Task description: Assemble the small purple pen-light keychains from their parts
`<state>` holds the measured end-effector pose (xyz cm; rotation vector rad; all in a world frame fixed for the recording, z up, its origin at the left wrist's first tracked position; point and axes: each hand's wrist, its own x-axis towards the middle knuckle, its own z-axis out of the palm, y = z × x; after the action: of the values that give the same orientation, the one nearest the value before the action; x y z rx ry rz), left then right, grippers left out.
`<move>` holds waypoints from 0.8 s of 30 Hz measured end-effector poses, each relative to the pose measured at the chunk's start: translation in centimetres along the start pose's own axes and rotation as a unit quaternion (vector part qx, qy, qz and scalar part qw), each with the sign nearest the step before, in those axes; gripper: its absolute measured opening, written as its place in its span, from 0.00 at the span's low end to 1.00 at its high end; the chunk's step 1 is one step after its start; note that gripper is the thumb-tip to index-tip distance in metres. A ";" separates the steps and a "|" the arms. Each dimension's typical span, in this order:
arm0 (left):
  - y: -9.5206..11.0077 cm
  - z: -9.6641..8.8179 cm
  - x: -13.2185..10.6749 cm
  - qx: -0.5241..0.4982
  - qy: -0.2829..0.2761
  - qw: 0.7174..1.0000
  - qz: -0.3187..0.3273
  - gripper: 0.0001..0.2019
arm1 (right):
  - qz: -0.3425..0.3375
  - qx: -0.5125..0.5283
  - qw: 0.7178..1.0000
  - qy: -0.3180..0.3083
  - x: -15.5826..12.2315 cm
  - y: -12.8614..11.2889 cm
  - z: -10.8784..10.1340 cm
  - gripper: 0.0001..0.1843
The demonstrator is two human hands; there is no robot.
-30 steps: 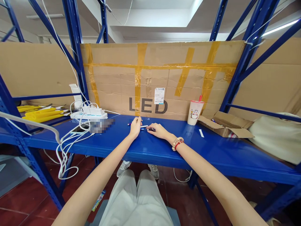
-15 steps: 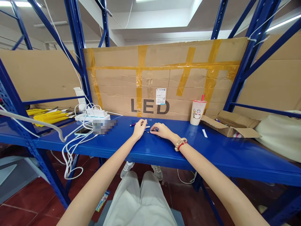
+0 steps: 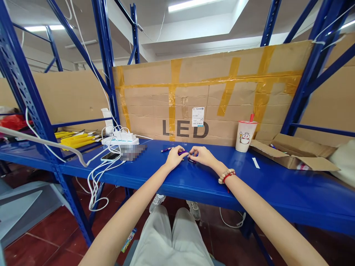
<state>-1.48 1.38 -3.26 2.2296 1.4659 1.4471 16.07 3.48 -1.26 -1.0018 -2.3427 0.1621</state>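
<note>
My left hand (image 3: 173, 157) is closed around a slim purple pen barrel (image 3: 182, 152), which points right, just above the blue tabletop (image 3: 155, 166). My right hand (image 3: 204, 156) meets the barrel's right end with its fingertips pinched together. Whatever lies between those fingertips is too small to make out. Left of my left hand lies another purple pen piece (image 3: 165, 150). Beneath my right fingers rests a short dark piece (image 3: 191, 160) on the tabletop. A beaded bracelet and a red cord circle my right wrist.
A paper cup (image 3: 245, 136) with a red straw stands to the right, near a white strip (image 3: 255, 163) and an open cardboard box (image 3: 294, 153). On the left are a power strip (image 3: 120, 138), tangled white cables and yellow-handled tools (image 3: 77, 141). A large cardboard sheet (image 3: 144, 107) backs the table.
My hands have come closer together. The purple barrel now shows in my left hand, and my right fingertips have moved to its end. The whole view has shifted, so surroundings appear farther right.
</note>
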 end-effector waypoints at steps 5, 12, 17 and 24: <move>0.4 -0.1 -0.1 0.029 -0.017 0.999 0.042 0.07 | -0.022 -0.004 1.000 0.021 0.0 0.1 0.0 0.08; 1.0 -0.5 -0.2 0.051 -0.037 0.996 0.062 0.07 | -0.045 -0.003 0.998 0.043 0.0 -0.1 -0.2 0.07; 1.1 -0.7 -0.4 0.054 -0.050 0.995 0.062 0.09 | -0.038 0.001 0.998 0.053 0.1 0.0 -0.3 0.09; 1.3 -0.7 -0.4 0.072 -0.058 0.993 0.072 0.12 | -0.018 0.044 0.996 0.075 0.3 0.0 -0.1 0.12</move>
<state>-1.24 0.12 -2.44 2.5070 1.4423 1.2584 15.98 3.70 -1.00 -0.8979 -2.1957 0.1674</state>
